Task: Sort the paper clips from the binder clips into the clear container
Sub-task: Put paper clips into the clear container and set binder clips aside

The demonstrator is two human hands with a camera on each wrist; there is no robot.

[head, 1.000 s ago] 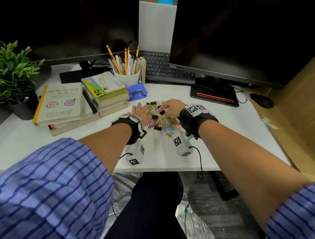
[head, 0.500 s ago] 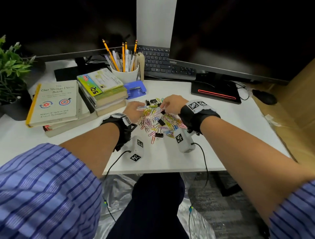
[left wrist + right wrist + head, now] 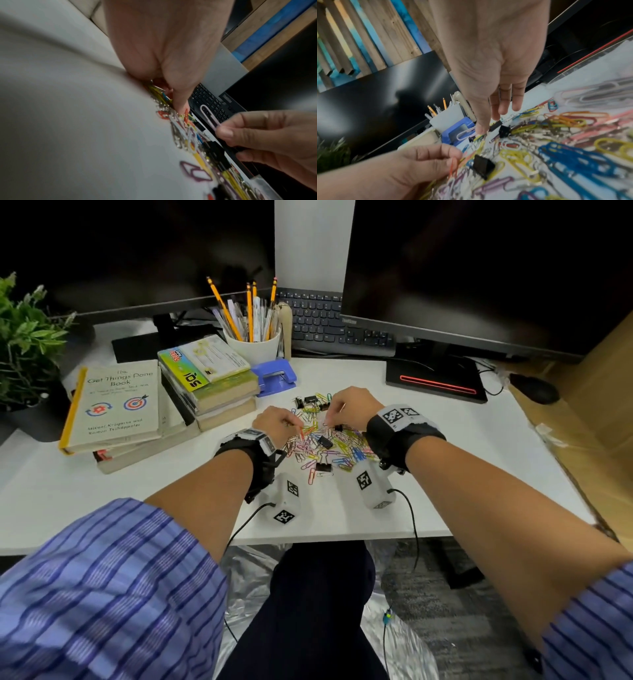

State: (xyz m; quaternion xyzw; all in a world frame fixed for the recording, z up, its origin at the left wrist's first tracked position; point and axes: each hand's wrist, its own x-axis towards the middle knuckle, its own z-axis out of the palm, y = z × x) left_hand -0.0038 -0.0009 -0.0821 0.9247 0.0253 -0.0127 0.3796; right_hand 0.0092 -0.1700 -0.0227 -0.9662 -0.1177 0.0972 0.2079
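A pile of coloured paper clips [image 3: 337,445] mixed with black binder clips [image 3: 324,442] lies spread on the white desk [image 3: 479,460]. My left hand [image 3: 297,429] is at the pile's left edge and pinches an orange paper clip [image 3: 453,167]. At the far side, my right hand [image 3: 330,419] pinches a pale lilac paper clip [image 3: 209,117] between thumb and forefinger, lifted just off the pile. Another binder clip [image 3: 504,130] lies under the right fingertips. What looks like a clear plastic wall [image 3: 563,77] shows blurred at the pile's right; the right wrist hides it from the head view.
A stack of books [image 3: 205,385] lies to the left, with a blue hole punch [image 3: 274,376] and a white pencil cup [image 3: 253,345] behind the pile. A keyboard [image 3: 329,323], a monitor stand [image 3: 435,381] and a mouse [image 3: 534,392] lie further back and right.
The pile is now spread wider. My left hand went from lying on the clips to pinching an orange one. My right hand has lifted a pale lilac clip.
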